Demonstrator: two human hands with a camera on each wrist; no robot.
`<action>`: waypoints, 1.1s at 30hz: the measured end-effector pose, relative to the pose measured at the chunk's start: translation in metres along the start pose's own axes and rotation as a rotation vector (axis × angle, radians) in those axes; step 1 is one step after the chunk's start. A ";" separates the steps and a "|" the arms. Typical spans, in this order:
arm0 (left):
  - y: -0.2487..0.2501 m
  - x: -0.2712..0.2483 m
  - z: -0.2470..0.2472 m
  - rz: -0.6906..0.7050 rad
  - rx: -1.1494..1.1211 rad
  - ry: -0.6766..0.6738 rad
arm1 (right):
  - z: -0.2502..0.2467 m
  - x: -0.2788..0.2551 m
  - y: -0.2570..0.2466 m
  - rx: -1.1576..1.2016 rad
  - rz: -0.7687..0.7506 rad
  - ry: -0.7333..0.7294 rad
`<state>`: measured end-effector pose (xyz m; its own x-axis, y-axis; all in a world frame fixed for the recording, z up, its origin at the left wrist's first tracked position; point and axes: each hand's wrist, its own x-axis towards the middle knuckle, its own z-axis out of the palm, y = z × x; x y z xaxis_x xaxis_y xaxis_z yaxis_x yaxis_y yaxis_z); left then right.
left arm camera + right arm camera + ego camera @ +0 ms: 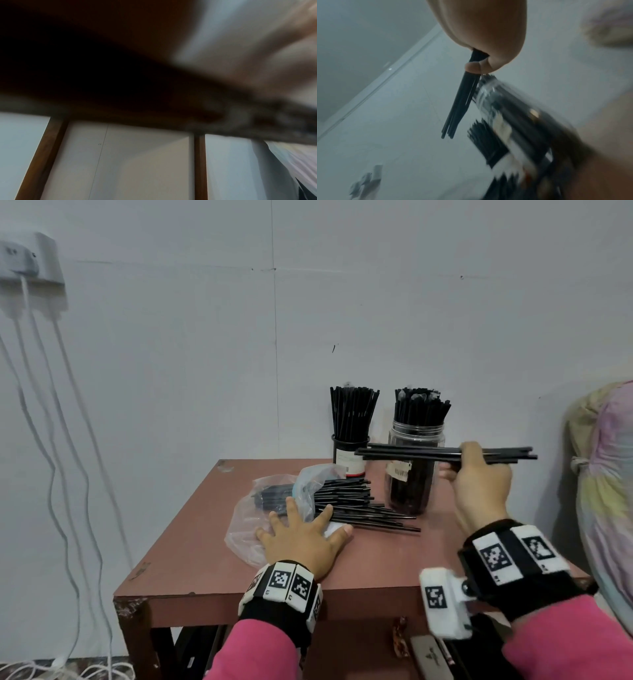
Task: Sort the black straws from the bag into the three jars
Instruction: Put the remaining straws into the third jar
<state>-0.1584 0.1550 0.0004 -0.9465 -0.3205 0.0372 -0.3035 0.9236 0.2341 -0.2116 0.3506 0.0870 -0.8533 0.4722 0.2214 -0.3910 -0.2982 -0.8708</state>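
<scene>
Against a plain grey wall, a reddish-brown wooden worktop point(376, 559) carries the work. Two jars are seen at the back: a dark jar point(350, 455) and a clear glass jar point(412, 470), both already packed with upright black straws. A third jar cannot be seen. A crinkled clear plastic bag point(260, 508) is pinned flat under the spread fingers of the left hand point(301, 539), with a loose pile of black straws point(356, 505) spilling from its mouth. A small bundle of black straws point(411, 453) is grasped crosswise in the clenched grip of the right hand point(479, 484), near the glass jar. Sorting is judged well advanced, though much of the pile remains.
</scene>
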 end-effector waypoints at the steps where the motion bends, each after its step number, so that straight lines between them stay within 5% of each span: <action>1: 0.000 0.000 0.000 0.001 0.002 0.000 | 0.000 0.013 -0.016 -0.041 -0.060 -0.032; 7: 0.000 0.001 0.001 0.004 0.007 0.006 | 0.024 0.085 -0.111 -0.383 -0.319 -0.169; 13: 0.000 0.002 0.004 0.000 0.016 0.025 | 0.057 0.102 -0.146 -0.746 -0.388 -0.257; 28: 0.000 0.001 0.003 0.000 0.016 0.031 | 0.065 0.077 -0.057 -1.457 -0.538 -0.383; 31: -0.001 0.002 0.004 -0.004 0.010 0.031 | 0.062 0.072 -0.044 -1.402 -0.563 -0.323; 33: -0.001 0.002 0.004 -0.003 0.009 0.030 | 0.063 0.071 -0.050 -1.166 -0.571 -0.346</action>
<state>-0.1608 0.1543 -0.0033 -0.9417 -0.3298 0.0659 -0.3079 0.9243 0.2257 -0.2742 0.3468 0.1736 -0.7808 0.0087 0.6247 -0.3466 0.8258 -0.4449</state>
